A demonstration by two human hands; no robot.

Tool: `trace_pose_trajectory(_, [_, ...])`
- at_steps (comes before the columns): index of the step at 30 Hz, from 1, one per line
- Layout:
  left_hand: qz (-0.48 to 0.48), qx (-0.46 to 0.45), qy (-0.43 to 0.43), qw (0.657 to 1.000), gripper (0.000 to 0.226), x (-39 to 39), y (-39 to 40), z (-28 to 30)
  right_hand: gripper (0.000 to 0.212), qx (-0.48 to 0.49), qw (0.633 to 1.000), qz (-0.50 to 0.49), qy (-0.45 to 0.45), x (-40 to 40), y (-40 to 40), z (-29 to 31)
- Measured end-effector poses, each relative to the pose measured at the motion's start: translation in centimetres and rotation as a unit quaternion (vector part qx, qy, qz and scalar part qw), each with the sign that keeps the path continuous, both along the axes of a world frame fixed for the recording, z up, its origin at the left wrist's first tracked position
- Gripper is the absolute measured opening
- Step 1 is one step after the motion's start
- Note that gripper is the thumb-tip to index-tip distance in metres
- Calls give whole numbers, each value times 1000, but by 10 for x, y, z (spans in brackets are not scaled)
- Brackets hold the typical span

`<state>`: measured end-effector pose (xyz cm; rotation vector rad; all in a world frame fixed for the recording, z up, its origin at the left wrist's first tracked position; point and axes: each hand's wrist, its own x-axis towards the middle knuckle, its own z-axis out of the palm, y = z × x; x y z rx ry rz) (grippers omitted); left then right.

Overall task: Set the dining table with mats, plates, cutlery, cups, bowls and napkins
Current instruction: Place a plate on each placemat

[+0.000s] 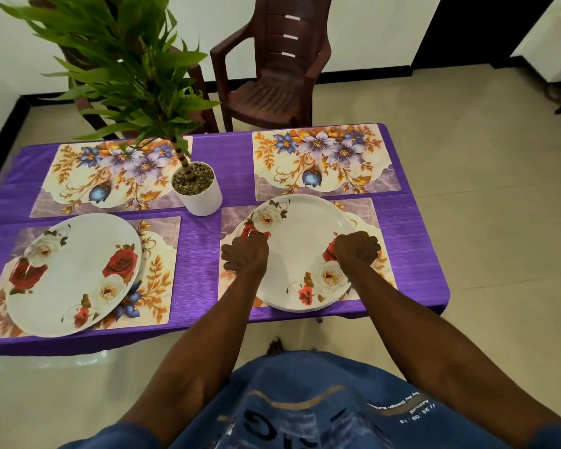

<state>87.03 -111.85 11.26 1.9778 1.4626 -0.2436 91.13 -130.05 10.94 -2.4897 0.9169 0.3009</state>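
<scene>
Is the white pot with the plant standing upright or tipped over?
Upright. The white pot stands on its base on the purple tablecloth, its gravel-filled mouth facing up, and the plant's stem rises from it.

We look into a plain tiled room.
We see a beige tile floor (467,140), white walls (370,27) with a dark skirting (353,76), a brown plastic chair (272,76) behind the table (208,176), which wears a purple cloth, a potted plant (195,189) on it, and a dark doorway (473,27) at upper right.

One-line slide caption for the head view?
Both hands, left hand and right hand, grip a white rose-patterned plate on a floral mat.
</scene>
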Motion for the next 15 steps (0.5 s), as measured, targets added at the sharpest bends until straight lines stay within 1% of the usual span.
trace_pose_trajectory(4, [27,-3,-9,1000,45,5,3,12,51,43,998,-35,-36,6,-6,8])
trace_pose_trajectory(7, [38,-8,-48,998,51,10,10,10,53,146,986,-58,-59,9,-16,12])
trace_pose_trajectory(8, [33,-30,-73,996,46,10,13,9,51,194,976,-65,-67,10,-22,11])
trace_pose_trajectory(9, [19,-78,-120,989,37,11,15,5,47,244,964,-71,-79,10,-26,12])
trace_pose_trajectory(10, [5,-144,-179,973,29,11,15,3,45,265,957,-76,-88,10,-32,12])
trace_pose_trajectory(11, [8,-195,-227,954,27,11,14,4,45,254,959,-80,-101,8,-37,14])
trace_pose_trajectory(12, [23,-216,-251,943,29,13,15,8,45,225,965,-84,-110,6,-43,16])
trace_pose_trajectory(13, [32,-231,-261,937,32,17,15,10,45,202,967,-87,-129,4,-51,18])
trace_pose_trajectory(14, [26,-256,-268,929,35,21,13,12,43,199,965,-91,-147,3,-59,19])
trace_pose_trajectory(15, [6,-289,-273,918,33,25,8,13,41,200,960,-96,-169,-1,-67,22])
